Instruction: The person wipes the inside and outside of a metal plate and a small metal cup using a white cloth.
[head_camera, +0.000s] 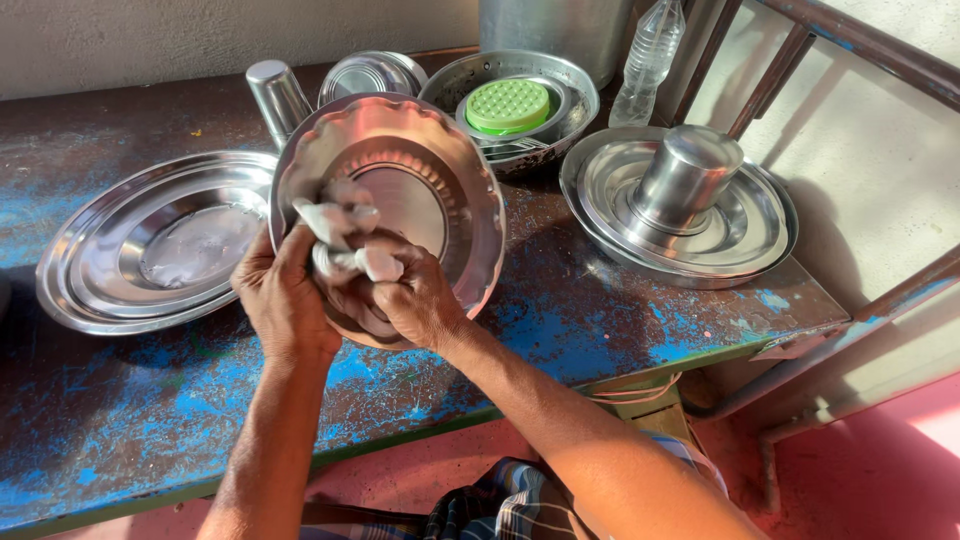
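Head view. A scalloped steel plate (420, 190) was held tilted above the worn blue table (620, 330), its face turned toward the camera. Left hand (285, 300) was closed on the plate's lower left rim, fingers curled behind it. Right hand (405, 295) was clenched around a white cloth (345, 240), pressed against the plate's inner face, just beside the left hand.

Left of the scalloped plate, a broad steel plate (130, 250) lay flat on the table. Behind the scalloped plate stood a steel tumbler (278, 95), upside down, and a small steel plate (372, 72) leaned. Right and behind, a steel bowl (570, 85) held a green round scrubber (508, 106). Right of the scalloped plate, stacked steel plates (750, 240) carried an inverted steel cup (688, 178). A clear plastic bottle (648, 60) stood behind those.
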